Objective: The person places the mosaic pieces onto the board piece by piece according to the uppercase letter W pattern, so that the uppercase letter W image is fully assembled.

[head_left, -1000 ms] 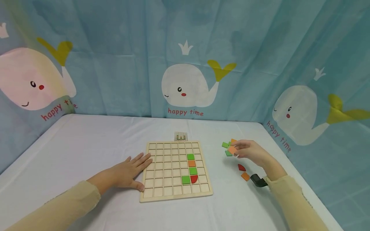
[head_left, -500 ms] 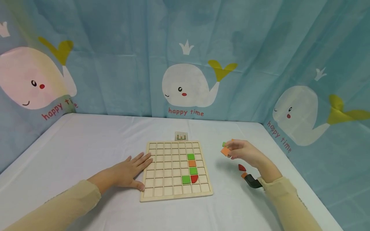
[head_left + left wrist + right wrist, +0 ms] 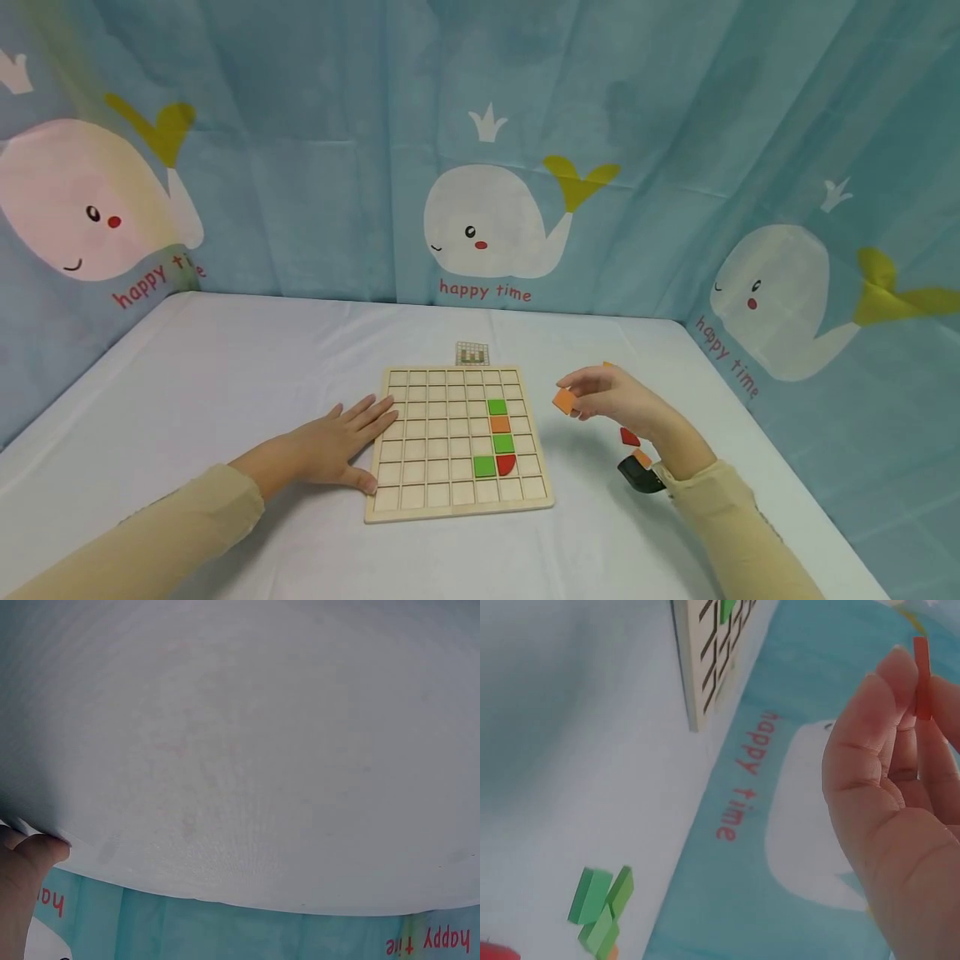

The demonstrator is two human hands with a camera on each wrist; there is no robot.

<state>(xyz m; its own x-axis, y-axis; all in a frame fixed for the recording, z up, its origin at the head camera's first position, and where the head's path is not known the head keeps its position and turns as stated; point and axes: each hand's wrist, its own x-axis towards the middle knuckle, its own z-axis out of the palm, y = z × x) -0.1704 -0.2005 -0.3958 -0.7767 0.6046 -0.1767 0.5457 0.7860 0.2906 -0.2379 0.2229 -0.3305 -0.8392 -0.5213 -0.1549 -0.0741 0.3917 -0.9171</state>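
My right hand point(image 3: 618, 400) pinches an orange square tile point(image 3: 565, 402) between thumb and fingertips, held above the table to the right of the wooden grid board point(image 3: 427, 450). In the right wrist view the same orange tile point(image 3: 922, 679) shows edge-on. My left hand point(image 3: 333, 446) lies with straight, spread fingers on the board's left edge. On the board sit several green tiles, among them a green tile point(image 3: 497, 407) near the top. An orange tile point(image 3: 500, 425) and a red quarter-round tile point(image 3: 506, 465) are also set in its cells.
Loose green tiles point(image 3: 592, 896) lie on the table, hidden by my right hand in the head view. A red piece point(image 3: 629, 437) and an orange tile point(image 3: 641, 457) lie near the black wrist camera point(image 3: 639, 475). A small printed grid card point(image 3: 472, 353) lies behind the board.
My right hand has moved left toward the board, carrying the orange tile away from the loose pieces. My left hand stays in place on the board's edge.
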